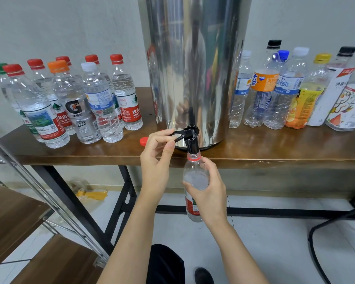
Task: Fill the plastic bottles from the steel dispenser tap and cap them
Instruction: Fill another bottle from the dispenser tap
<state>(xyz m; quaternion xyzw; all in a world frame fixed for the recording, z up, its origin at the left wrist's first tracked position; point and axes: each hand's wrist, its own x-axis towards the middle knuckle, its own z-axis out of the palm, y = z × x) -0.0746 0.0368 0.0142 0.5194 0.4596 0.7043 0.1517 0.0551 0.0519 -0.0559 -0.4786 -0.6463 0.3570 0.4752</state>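
Note:
A tall steel dispenser (193, 64) stands on the wooden table (275, 148), its black tap (190, 138) sticking out over the front edge. My left hand (158, 158) pinches the tap's black lever. My right hand (208, 191) grips an uncapped clear bottle (194, 177) with a red neck ring and red label, its mouth right under the spout, water inside near the shoulder. A loose red cap (143, 141) lies on the table just left of the tap.
Several capped bottles with water (80, 103) stand left of the dispenser. Several capped, seemingly empty bottles (275, 91) stand to its right. Wooden steps with a steel rail (29, 201) are at lower left; a black chair leg (326, 232) is at lower right.

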